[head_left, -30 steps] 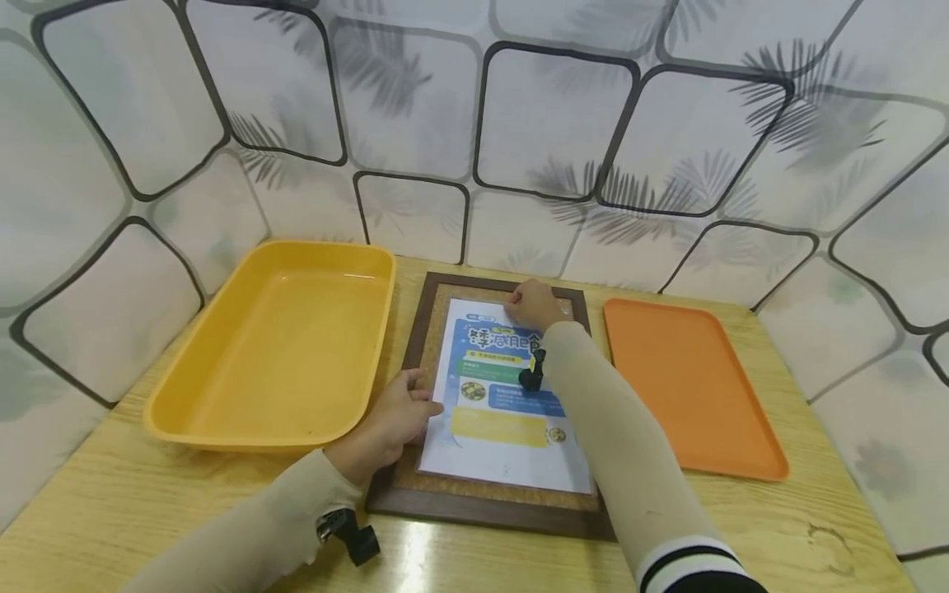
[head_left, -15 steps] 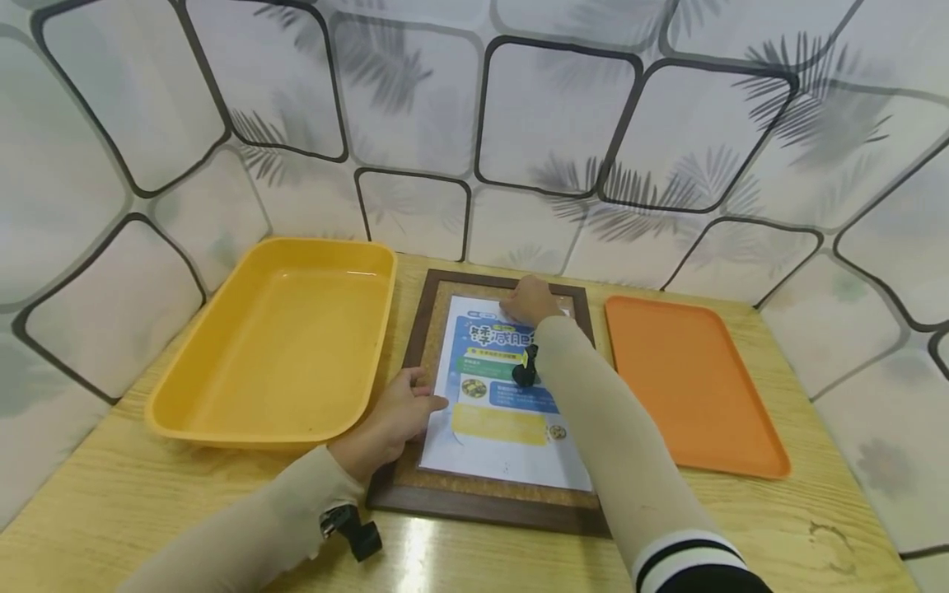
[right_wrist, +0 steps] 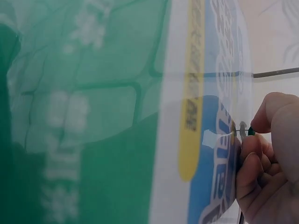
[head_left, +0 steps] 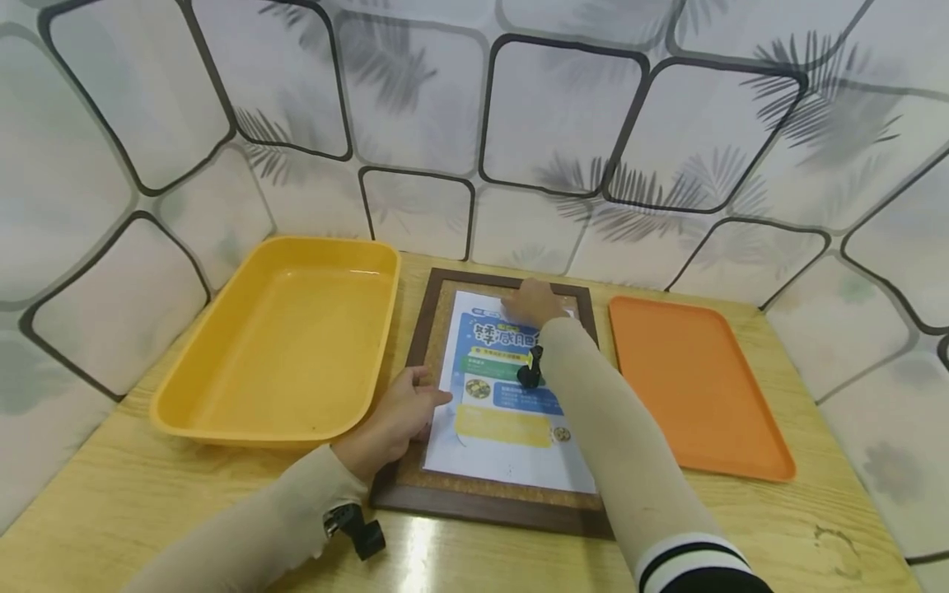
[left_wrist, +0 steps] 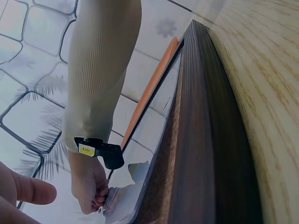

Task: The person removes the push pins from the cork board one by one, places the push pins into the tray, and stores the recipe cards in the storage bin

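Observation:
A laminated poster (head_left: 504, 424) with blue, green and yellow panels lies on a cork board (head_left: 410, 461) with a dark brown frame. At the poster's top edge my right hand (head_left: 532, 303) pinches a small push pin (right_wrist: 243, 130) between thumb and finger; its thin metal shaft shows in the right wrist view. Whether the point is in the cork is hidden. My left hand (head_left: 396, 416) rests at the board's left side, fingers relaxed, thumb (left_wrist: 37, 190) stretched out toward the poster's left edge. In the left wrist view the board's frame (left_wrist: 201, 121) runs close beside it.
A deep yellow tray (head_left: 274, 354) stands to the left, its rim close to my left wrist. To the right lies a flat orange tray (head_left: 697, 387). All sit on a light wooden table (head_left: 823, 527) against a patterned wall covering (head_left: 563, 115).
The head view has shifted slightly. Both hands stay at nearly the same spots on the board, the right one still at the poster's top edge.

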`<state>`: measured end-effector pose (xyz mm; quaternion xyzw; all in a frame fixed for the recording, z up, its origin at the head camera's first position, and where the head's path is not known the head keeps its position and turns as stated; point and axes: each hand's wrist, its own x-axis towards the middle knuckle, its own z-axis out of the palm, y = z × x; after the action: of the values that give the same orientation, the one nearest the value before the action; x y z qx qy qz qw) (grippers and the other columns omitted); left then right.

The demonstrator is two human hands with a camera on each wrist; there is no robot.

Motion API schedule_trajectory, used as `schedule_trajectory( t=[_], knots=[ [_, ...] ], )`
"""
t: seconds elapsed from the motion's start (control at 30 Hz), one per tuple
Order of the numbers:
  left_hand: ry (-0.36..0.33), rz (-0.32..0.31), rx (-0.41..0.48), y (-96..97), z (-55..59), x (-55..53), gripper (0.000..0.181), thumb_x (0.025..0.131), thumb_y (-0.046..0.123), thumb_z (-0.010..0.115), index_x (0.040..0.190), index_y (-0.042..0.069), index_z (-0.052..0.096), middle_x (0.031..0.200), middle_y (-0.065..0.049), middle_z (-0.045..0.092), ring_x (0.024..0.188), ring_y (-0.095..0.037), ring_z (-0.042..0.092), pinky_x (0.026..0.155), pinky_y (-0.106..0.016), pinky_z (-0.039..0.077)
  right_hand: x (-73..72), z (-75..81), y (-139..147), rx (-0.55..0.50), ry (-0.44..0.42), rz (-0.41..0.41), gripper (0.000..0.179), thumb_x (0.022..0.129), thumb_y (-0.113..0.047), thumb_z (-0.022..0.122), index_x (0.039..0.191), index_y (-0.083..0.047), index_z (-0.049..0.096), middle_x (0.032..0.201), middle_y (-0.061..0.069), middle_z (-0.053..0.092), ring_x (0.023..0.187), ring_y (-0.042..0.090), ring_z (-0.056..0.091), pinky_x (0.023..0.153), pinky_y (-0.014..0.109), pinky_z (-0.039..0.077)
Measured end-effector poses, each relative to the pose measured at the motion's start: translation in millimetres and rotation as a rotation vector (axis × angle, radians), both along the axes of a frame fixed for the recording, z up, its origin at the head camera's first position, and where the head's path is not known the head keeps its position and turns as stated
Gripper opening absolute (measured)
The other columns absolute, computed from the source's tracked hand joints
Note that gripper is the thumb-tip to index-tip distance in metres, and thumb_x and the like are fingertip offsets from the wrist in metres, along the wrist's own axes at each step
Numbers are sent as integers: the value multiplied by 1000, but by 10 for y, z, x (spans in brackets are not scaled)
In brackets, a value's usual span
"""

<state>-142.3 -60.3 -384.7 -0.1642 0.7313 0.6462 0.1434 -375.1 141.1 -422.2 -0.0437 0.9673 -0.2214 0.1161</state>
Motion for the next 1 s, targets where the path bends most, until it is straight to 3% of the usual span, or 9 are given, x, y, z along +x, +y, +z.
schedule_trajectory(
  t=[0.1, 0.27, 0.4, 0.5, 0.67, 0.8, 0.9, 1.0],
  knots=[
    [9, -2, -3, -2, 1, -7, 65, 91, 9, 62, 146, -2, 29, 137, -24, 45, 116, -32, 49, 70, -32, 47, 2, 14, -4, 13, 5, 9, 31, 87, -35, 52, 75, -7, 56, 79, 11, 57, 68, 25, 54, 65, 39, 45],
    [13, -7, -2, 0, -6, -3, 65, 91, 9, 62, 146, -2, 30, 138, -24, 44, 112, -31, 50, 63, -29, 44, 105, 71, -6, 9, 34, 17, 29, 87, -31, 52, 68, -9, 52, 71, 6, 52, 63, 21, 49, 61, 36, 43],
    [9, -12, 0, 5, -10, 0, 64, 91, 10, 62, 146, -2, 30, 138, -24, 44, 107, -30, 50, 59, -28, 41, 161, 114, 16, -26, 45, 38, 31, 86, -22, 53, 57, -12, 44, 55, -1, 38, 49, 14, 33, 48, 30, 33],
    [8, -15, -3, 9, -16, -3, 65, 92, 11, 62, 146, -1, 29, 139, -23, 44, 112, -31, 49, 64, -29, 45, 179, 137, 36, -52, 58, 71, 35, 84, -15, 52, 51, -13, 38, 47, -4, 29, 43, 11, 23, 43, 27, 24],
    [8, -15, -9, 6, -16, 1, 64, 92, 11, 61, 146, -1, 29, 139, -24, 43, 118, -33, 48, 68, -31, 48, 183, 143, 27, -14, 87, 124, 38, 87, -12, 50, 50, -13, 37, 47, -4, 28, 43, 10, 23, 43, 25, 22],
    [7, -12, -4, 9, -16, 1, 64, 92, 11, 62, 146, -1, 30, 139, -24, 43, 109, -30, 50, 60, -29, 44, 168, 136, 17, 20, 91, 140, 39, 89, -12, 49, 52, -13, 36, 48, -3, 27, 44, 10, 22, 44, 26, 22],
    [6, -12, 2, 13, -18, 0, 65, 92, 11, 62, 146, -1, 29, 139, -24, 43, 104, -29, 51, 57, -28, 40, 169, 141, 19, 20, 84, 148, 37, 88, -10, 48, 53, -12, 36, 49, -3, 26, 45, 11, 22, 44, 26, 22],
    [6, -16, -3, 15, -16, 4, 64, 92, 11, 62, 146, -2, 29, 139, -24, 44, 108, -30, 51, 60, -28, 43, 174, 146, 28, 21, 79, 156, 35, 85, -9, 48, 52, -13, 36, 48, -3, 27, 44, 12, 22, 44, 27, 22]
  ],
)
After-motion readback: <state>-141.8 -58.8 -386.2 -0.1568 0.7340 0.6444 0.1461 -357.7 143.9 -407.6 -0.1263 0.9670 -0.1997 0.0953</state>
